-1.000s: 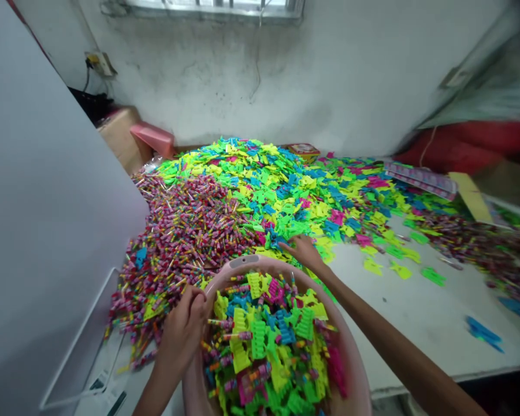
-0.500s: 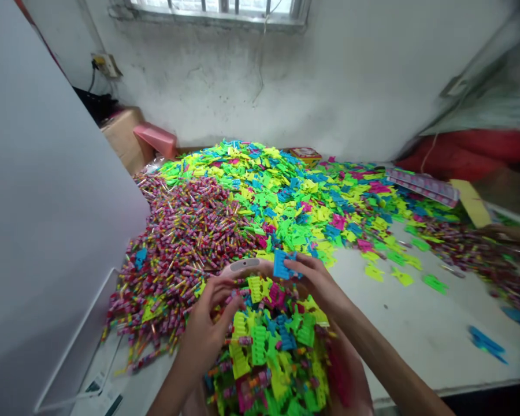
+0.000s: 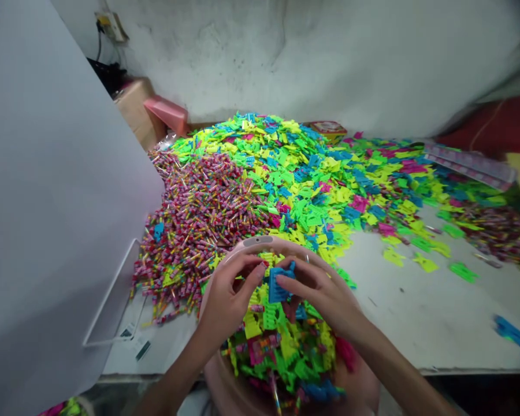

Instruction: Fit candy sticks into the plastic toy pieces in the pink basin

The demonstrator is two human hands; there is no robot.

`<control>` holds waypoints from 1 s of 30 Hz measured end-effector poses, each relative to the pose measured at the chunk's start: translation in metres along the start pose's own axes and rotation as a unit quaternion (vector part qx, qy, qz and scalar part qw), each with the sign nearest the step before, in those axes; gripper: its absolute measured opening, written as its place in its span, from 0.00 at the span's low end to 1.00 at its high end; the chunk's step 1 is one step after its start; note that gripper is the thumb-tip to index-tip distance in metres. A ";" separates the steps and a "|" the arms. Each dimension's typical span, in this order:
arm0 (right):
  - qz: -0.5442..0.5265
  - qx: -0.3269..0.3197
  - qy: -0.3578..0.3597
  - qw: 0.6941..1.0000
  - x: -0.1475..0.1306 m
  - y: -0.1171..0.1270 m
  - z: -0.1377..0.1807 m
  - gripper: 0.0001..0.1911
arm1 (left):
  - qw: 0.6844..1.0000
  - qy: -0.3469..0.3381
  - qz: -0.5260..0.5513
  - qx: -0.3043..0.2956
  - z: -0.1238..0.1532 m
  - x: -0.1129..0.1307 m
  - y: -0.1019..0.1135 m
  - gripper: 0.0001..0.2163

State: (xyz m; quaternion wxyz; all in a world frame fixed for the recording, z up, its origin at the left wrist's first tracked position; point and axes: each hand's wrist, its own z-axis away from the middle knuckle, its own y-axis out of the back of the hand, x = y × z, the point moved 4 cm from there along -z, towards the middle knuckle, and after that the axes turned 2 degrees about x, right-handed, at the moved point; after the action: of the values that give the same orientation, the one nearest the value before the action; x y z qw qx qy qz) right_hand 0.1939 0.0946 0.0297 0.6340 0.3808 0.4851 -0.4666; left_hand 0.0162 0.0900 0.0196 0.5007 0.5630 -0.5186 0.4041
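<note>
My right hand (image 3: 323, 292) pinches a blue plastic piece (image 3: 279, 285) with a ridged, comb-like face over a basin. Close beside it, my left hand (image 3: 229, 294) has thumb and fingers closed; a small red tip shows at the fingertips, probably the end of a small crayon-like stick, mostly hidden. Below both hands is the pink basin (image 3: 366, 387), its rim and handle slot toward the wall. Inside lie mixed green, yellow, blue and pink plastic pieces (image 3: 288, 344) and small patterned sticks.
Behind the basin rises a heap of small pink-patterned sticks (image 3: 203, 214). A larger heap of bright plastic pieces (image 3: 281, 156) spreads along the wall. A white panel (image 3: 91, 190) stands at left, near a cardboard box (image 3: 135, 112). Loose pieces lie on the white table (image 3: 407, 323).
My right hand has brought the blue piece down and closer to my left hand. The left hand has moved toward it, fingers drawn together. The view has tilted down and shifted left.
</note>
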 end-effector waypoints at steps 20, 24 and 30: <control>0.253 0.089 0.184 0.946 -0.019 -0.002 0.010 0.10 | 0.980 -0.150 -0.132 0.017 0.002 0.023 0.008 0.09; 0.259 0.095 0.201 0.940 -0.018 -0.004 0.010 0.10 | 0.974 -0.180 -0.140 0.003 0.001 0.025 0.010 0.09; 0.199 0.077 0.160 0.964 0.003 -0.009 0.008 0.13 | 0.972 -0.182 -0.144 -0.030 0.003 0.015 0.012 0.09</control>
State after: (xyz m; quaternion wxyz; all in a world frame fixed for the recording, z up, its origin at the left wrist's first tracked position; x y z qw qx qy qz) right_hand 0.1872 0.0840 0.0280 0.5970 0.5872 0.4569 -0.3000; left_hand 0.0063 0.0847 0.0354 0.4672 0.6807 -0.5264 0.2033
